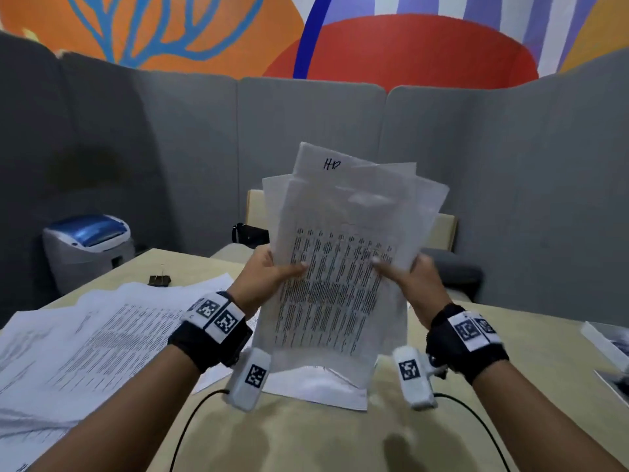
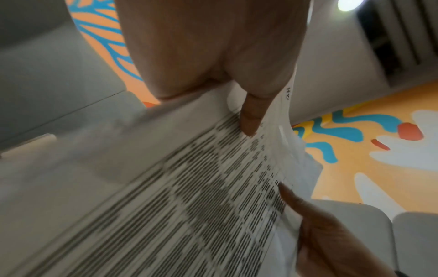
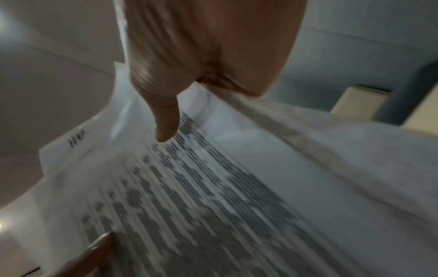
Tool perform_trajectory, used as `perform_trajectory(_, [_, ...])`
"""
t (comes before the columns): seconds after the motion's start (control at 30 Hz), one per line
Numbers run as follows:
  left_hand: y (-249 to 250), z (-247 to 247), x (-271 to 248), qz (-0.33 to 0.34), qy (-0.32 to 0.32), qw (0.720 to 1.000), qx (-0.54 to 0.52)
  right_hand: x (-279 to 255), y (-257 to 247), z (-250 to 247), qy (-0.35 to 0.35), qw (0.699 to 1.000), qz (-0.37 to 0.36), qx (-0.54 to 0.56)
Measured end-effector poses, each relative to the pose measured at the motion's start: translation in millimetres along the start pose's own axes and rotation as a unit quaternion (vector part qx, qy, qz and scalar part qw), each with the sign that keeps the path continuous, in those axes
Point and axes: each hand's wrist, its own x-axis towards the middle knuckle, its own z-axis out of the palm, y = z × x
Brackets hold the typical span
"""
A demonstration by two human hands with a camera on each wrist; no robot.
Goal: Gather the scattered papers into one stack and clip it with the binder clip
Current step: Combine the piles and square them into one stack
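I hold a bundle of printed papers [image 1: 343, 267] upright above the table, its sheets fanned unevenly at the top. My left hand [image 1: 272, 270] grips the bundle's left edge, thumb on the front page. My right hand [image 1: 408, 277] grips the right edge the same way. In the left wrist view my left hand [image 2: 246, 120] presses its thumb on the papers [image 2: 189, 196]. The right wrist view shows my right hand [image 3: 166, 127] with its thumb on the papers [image 3: 213, 187]. More loose sheets [image 1: 85, 335] lie spread at the left. A black binder clip [image 1: 159, 280] sits behind them.
A single sheet [image 1: 316, 386] lies on the beige table [image 1: 306, 437] under the held bundle. A grey and blue device [image 1: 88, 247] stands at the back left. Photo prints [image 1: 609, 349] lie at the right edge. Grey partitions [image 1: 510, 165] enclose the desk.
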Motion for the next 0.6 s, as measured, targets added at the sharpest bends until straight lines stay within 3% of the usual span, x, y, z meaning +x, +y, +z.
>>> perform_trajectory(0.13, [2,1,3,0.03,0.042,0.999,-0.004,2,-21,10,0.025,0.999,-0.021,0.027])
perform_trajectory(0.27, [-23,-5,-7,-0.013,0.043,0.999,-0.008,-14,19,19,-0.025,0.998,0.061,-0.007])
perform_trajectory(0.4, [-40,-3,-12,-0.046,0.043,0.995,0.073,-30,59,27,-0.089,0.986,0.123,-0.073])
perform_trajectory(0.5, [-34,-10,-6,-0.015,0.107,0.988,0.112,-19,69,21,-0.115,0.979,0.115,-0.12])
perform_trajectory(0.6, [-28,-40,6,0.006,0.185,0.956,0.228,-1,83,3,-0.125,0.961,0.124,-0.212])
